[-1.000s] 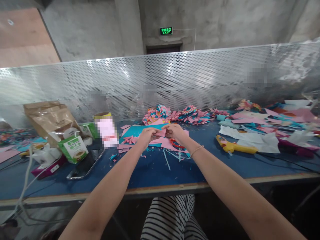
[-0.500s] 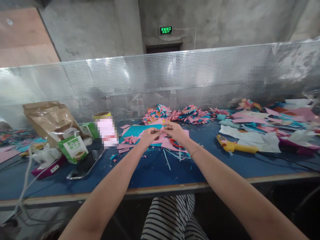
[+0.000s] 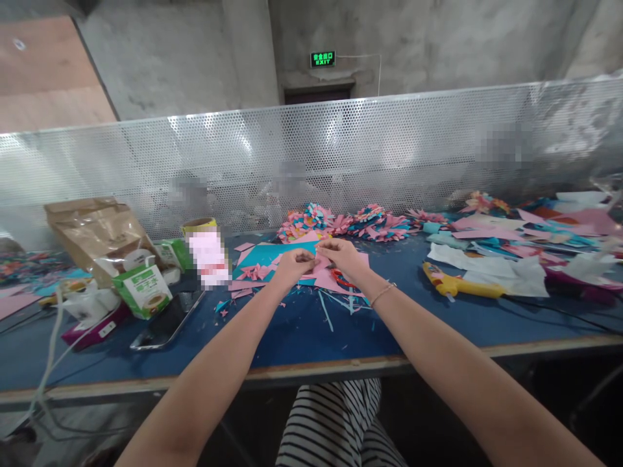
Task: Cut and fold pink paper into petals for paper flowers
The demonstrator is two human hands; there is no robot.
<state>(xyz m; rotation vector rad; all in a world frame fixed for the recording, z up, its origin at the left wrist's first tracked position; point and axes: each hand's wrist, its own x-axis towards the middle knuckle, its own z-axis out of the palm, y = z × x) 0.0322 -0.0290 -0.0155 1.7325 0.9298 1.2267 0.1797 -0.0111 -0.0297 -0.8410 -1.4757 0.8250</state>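
Observation:
Over the littered middle of the table, my left hand (image 3: 294,267) and my right hand (image 3: 339,255) face each other. Their fingertips pinch a small piece of pink paper (image 3: 320,261), which is partly hidden by the fingers. Under and around them lie a blue paper sheet (image 3: 267,250) and pink paper (image 3: 325,279). Left of my left hand rests a bunch of folded pink paper strips (image 3: 255,272). Red scissors handles (image 3: 343,279) show just below my right hand; their blades are hidden.
Pink, blue and orange paper pompoms (image 3: 377,224) sit against the perforated metal screen (image 3: 341,149). A yellow glue gun (image 3: 460,285) lies at right by white sheets (image 3: 491,266). At left are a phone (image 3: 168,321), a green-white box (image 3: 143,290), a brown bag (image 3: 100,237) and a purple tissue box (image 3: 95,329).
My left fingertips have shifted slightly left, away from my right fingertips, and more of the pink paper shows between them. The things on the table stay where they were.

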